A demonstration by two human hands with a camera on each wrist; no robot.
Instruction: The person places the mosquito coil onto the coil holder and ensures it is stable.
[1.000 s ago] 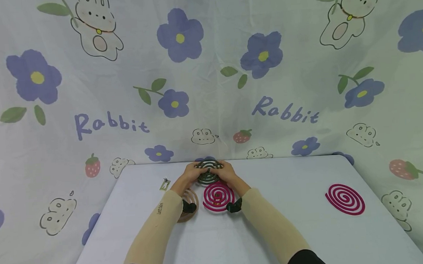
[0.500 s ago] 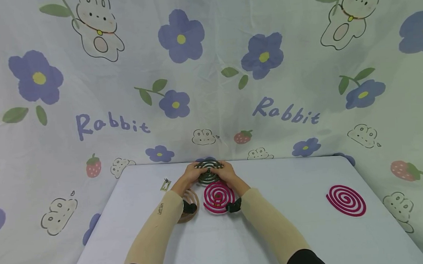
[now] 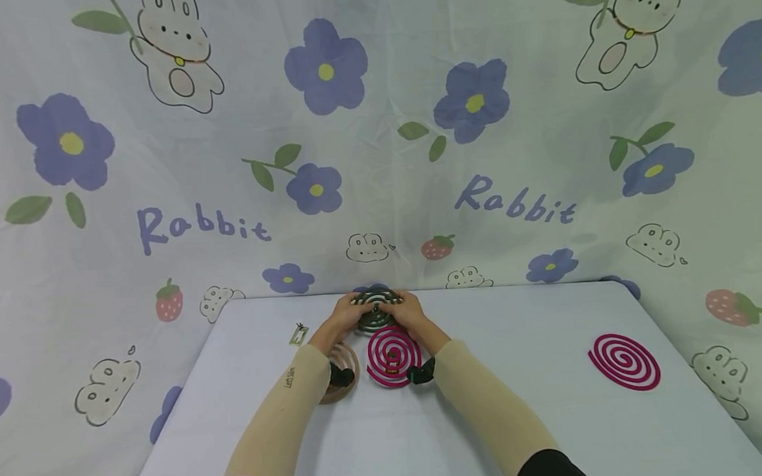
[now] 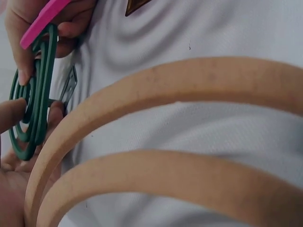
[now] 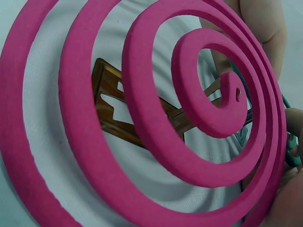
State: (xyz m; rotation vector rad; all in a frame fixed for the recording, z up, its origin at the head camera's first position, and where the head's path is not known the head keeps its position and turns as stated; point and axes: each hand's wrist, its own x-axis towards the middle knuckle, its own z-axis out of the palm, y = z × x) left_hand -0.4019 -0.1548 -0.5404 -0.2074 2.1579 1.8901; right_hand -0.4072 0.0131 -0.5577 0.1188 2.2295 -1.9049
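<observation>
A dark green mosquito coil (image 4: 46,94) is held between both hands near the far table edge. My left hand (image 3: 346,313) grips its left side and my right hand (image 3: 409,312) its right side, with the thumbs over its middle. Some fingers are hidden behind the coil. A thin metal coil stand (image 4: 71,84) shows beside the green coil in the left wrist view. Nearer to me, a pink coil (image 5: 75,94) sits raised on a brass-coloured stand (image 5: 123,133), by my right wrist. Below my left wrist is a tan coil (image 4: 156,85), partly covered by the forearm.
Another pink coil (image 3: 623,362) lies flat on the white table (image 3: 517,374) at the right. A small metal stand (image 3: 298,334) lies left of my left hand. Behind the table hangs a patterned cloth (image 3: 388,122).
Both hands stay on the green coil in the same place. The raised pink coil has tilted slightly, its near edge a little lower in the head view.
</observation>
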